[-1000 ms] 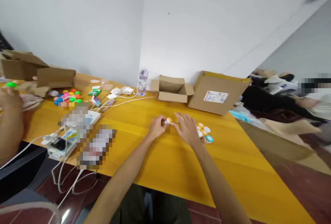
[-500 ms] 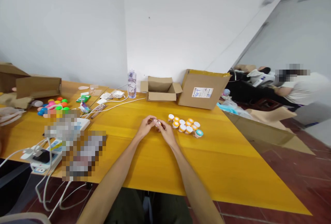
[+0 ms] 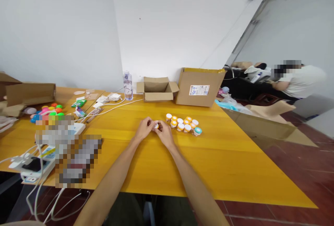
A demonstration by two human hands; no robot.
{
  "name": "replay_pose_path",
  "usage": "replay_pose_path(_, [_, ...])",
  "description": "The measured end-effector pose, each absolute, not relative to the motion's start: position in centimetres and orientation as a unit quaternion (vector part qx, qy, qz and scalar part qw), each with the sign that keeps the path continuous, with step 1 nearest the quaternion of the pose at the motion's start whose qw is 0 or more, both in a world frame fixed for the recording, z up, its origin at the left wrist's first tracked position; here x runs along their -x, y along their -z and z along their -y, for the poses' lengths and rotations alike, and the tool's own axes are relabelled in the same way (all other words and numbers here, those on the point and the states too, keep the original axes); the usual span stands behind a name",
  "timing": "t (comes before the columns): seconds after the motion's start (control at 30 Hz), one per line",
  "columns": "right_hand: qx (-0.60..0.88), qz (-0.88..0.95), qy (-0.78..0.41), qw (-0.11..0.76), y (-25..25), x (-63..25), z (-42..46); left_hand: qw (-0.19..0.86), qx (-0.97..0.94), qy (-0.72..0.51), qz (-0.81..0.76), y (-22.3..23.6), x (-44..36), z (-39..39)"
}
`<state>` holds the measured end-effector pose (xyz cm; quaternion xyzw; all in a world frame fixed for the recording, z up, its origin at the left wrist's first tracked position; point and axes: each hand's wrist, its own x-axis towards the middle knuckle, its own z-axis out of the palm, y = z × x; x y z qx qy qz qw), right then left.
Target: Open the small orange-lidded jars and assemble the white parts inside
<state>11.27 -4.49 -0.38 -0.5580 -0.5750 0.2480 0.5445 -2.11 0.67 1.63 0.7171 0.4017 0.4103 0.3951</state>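
Observation:
Above the wooden table, my left hand [image 3: 144,128] and my right hand [image 3: 164,132] meet around one small jar [image 3: 156,126]. Its white and orange lid shows between the fingers, while the rest of it is covered. Both hands have their fingers closed on it. Just right of my right hand stands a cluster of several similar clear jars [image 3: 180,127] with orange or white lids. One jar with a teal lid [image 3: 198,130] is at the cluster's near right end.
An open cardboard box [image 3: 158,96] and a taller closed carton [image 3: 199,88] stand against the wall, beside a water bottle [image 3: 127,86]. Power strips [image 3: 44,163], cables and coloured balls [image 3: 52,109] lie left. A person [image 3: 300,80] sits far right.
The jar between my hands has turned so its white and orange lid now shows upward. My head view has shifted slightly right; the jar cluster stays in place.

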Motion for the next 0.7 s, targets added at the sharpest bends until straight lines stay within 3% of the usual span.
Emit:
replay_pose_path(0.1, [0.555, 0.572, -0.252, 0.549, 0.5, -11.2, 4.2, 0.393, -0.710, -0.427, -0.399, -1.7, 2.2, -0.6])
replay_pose_path(0.3, [0.562, 0.533, -0.270, 0.572, 1.2, -11.4, 3.4, 0.516, -0.678, -0.439, -0.285, -1.7, 2.4, -1.0])
replay_pose_path(0.53, [0.555, 0.544, -0.268, 0.569, 1.3, -11.3, 3.7, 0.477, -0.684, -0.434, -0.341, -1.1, 2.3, -1.4])
replay_pose_path(0.7, [0.543, 0.537, -0.281, 0.582, 1.4, -11.3, 3.5, 0.543, -0.658, -0.420, -0.310, -1.6, 2.6, -1.1])
